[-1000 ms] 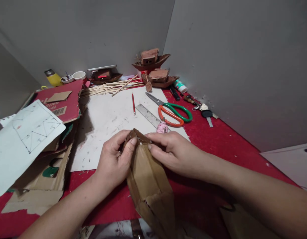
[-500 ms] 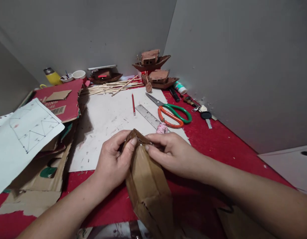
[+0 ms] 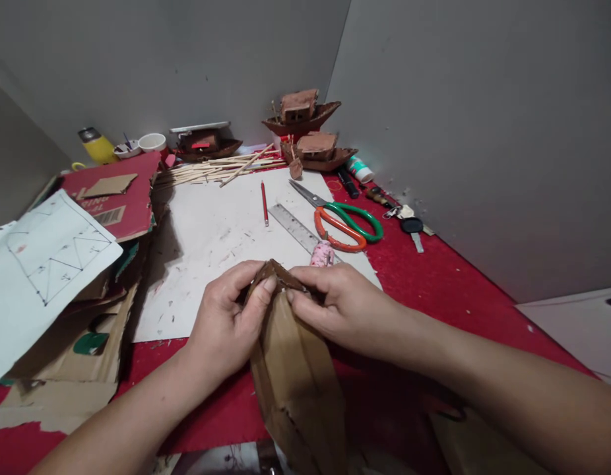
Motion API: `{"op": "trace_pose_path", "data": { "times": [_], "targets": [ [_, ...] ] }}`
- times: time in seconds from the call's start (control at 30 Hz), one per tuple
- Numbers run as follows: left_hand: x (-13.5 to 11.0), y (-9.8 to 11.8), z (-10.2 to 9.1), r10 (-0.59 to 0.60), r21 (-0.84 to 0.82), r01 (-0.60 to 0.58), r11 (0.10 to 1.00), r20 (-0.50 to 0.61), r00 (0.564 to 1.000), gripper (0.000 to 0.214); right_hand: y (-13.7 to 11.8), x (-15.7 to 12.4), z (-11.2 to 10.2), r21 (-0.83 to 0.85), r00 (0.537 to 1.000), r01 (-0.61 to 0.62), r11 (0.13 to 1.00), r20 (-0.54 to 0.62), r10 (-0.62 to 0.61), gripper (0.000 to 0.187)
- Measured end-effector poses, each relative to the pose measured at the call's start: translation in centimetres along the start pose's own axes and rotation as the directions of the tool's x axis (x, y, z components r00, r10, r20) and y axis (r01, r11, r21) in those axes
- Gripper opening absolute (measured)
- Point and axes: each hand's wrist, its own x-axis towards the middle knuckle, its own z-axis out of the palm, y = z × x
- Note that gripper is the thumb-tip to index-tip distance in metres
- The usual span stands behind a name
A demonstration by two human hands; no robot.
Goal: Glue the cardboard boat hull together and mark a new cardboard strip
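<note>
A long brown cardboard boat hull (image 3: 298, 359) is held between my two hands, its pointed end facing away from me and its near end running out of the frame. My left hand (image 3: 233, 307) pinches the left side near the tip, thumb on the inner face. On the right side my right hand (image 3: 340, 303) grips the edge, thumb and fingers pressed together on the cardboard. Fingers behind the hull are hidden. Just beyond my right hand lies a small pink patterned object (image 3: 322, 253), beside a clear ruler (image 3: 295, 227).
Scissors (image 3: 345, 221) and a red pencil (image 3: 264, 203) lie on white board (image 3: 206, 231). Wooden sticks (image 3: 211, 171) and finished model boats (image 3: 318, 150) stand behind. Cardboard pieces (image 3: 107, 198) and a drawn pattern sheet (image 3: 53, 264) are stacked left. Keys (image 3: 412, 227) lie by the right wall.
The view has shifted slightly, so the left-hand things sit a little further left. Both hands keep almost the same grip on the hull, whose tip appears tilted slightly differently.
</note>
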Motion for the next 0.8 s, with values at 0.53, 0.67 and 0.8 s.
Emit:
{"op": "trace_pose_path", "data": {
  "times": [0.53, 0.67, 0.8],
  "targets": [
    [-0.5, 0.2, 0.2, -0.1, -0.013, 0.101, 0.995, 0.042, 0.994, 0.011, 0.3, -0.2, -0.4, -0.022, 0.964, 0.166, 0.986, -0.207, -0.167, 0.012],
    [-0.7, 0.7, 0.2, -0.136, -0.111, 0.141, 0.984, 0.049, 0.989, 0.014, 0.2, -0.3, -0.6, -0.057, 0.97, 0.164, 0.985, -0.174, -0.172, 0.012],
    [-0.7, 1.2, 0.2, -0.233, -0.251, 0.248, 0.936, 0.09, 0.968, 0.017, 0.2, -0.2, -0.7, -0.081, 0.97, 0.153, 0.985, -0.177, -0.165, 0.013]
  ]
}}
